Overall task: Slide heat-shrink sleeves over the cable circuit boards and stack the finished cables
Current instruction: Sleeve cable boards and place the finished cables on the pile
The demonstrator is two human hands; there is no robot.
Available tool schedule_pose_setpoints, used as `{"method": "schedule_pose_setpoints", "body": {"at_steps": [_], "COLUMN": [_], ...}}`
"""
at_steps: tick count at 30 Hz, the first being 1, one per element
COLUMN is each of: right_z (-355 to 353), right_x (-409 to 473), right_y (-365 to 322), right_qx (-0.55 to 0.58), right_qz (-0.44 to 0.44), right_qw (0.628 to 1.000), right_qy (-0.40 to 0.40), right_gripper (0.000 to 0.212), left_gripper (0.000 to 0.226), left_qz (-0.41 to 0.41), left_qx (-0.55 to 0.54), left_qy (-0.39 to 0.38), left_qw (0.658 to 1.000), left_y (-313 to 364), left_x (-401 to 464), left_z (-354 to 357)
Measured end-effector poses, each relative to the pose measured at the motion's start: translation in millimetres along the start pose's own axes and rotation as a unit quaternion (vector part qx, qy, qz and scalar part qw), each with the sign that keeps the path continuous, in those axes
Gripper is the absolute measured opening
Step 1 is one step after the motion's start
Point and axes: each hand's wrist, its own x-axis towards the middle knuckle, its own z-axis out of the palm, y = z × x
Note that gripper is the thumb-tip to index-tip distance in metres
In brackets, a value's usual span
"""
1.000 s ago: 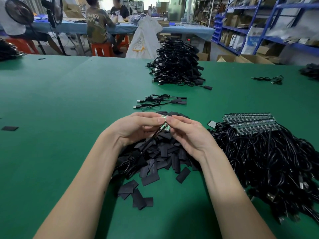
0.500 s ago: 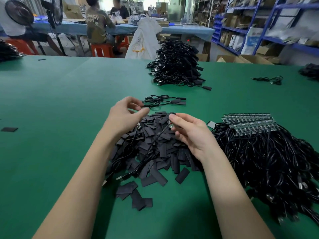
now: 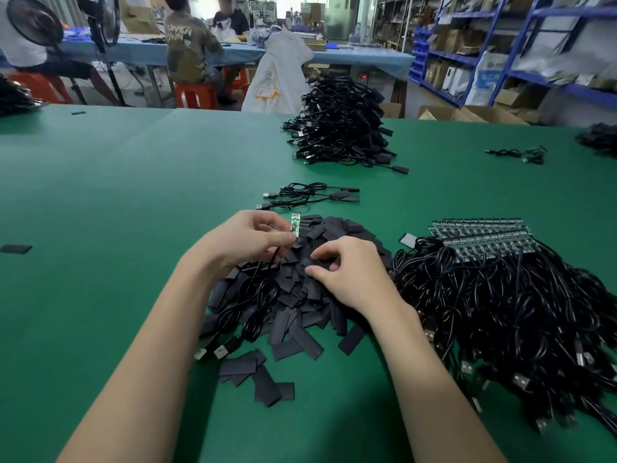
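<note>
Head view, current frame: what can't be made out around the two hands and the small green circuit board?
- Right hand: whether its curled fingers pinch a flat black heat-shrink sleeve from the pile; fingers hide the grip.
- Small green circuit board at the left hand: component detail too small.
- Black cable heap: cut off by the right edge.

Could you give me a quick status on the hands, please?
Left hand pinches bare circuit board. Right hand picking at sleeve pile. Nothing in the way.
</note>
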Motion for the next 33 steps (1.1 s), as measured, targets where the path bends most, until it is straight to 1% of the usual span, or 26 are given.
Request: {"method": "schedule_pose_setpoints", "body": {"at_steps": [3, 4, 7, 9, 11, 16, 24, 33], "right_z": [-4, -5, -6, -5, -5, -7, -10, -9], "right_x": [1, 1, -1, -1, -1, 0, 0, 0], "right_y": [1, 2, 2, 1, 0, 3, 5, 5], "right_qx": [0.002, 0.001, -0.008, -0.024, -0.017, 0.003, 0.013, 0.031], "right_qz": [0.005, 0.007, 0.010, 0.008, 0.013, 0.044, 0.035, 0.032], "right_qw": [1.000, 1.000, 1.000, 0.999, 0.999, 0.998, 0.999, 0.999], "right_qy": [0.004, 0.003, -0.019, -0.027, -0.027, -0.037, -0.006, 0.009], "right_gripper": [0.014, 0.015, 0.028, 0.025, 0.020, 0.024, 0.019, 0.014], "left_gripper": [0.007, 0.007, 0.007, 0.007, 0.007, 0.008, 0.006, 0.009], "left_qz": [-0.001, -0.001, 0.001, 0.004, 0.005, 0.005, 0.009, 0.017], "left_qx": [0.007, 0.008, 0.011, 0.013, 0.008, -0.003, 0.000, -0.006], "left_qy": [-0.007, -0.008, -0.012, -0.013, -0.013, -0.020, -0.027, -0.037], "left_qw": [1.000, 1.000, 1.000, 1.000, 1.000, 1.000, 1.000, 0.999], "left_y": [0, 0, 0, 0, 1, 2, -1, -2], "left_x": [0, 0, 1, 1, 0, 0, 3, 3], "left_z": [2, 2, 3, 4, 5, 8, 8, 12]}}
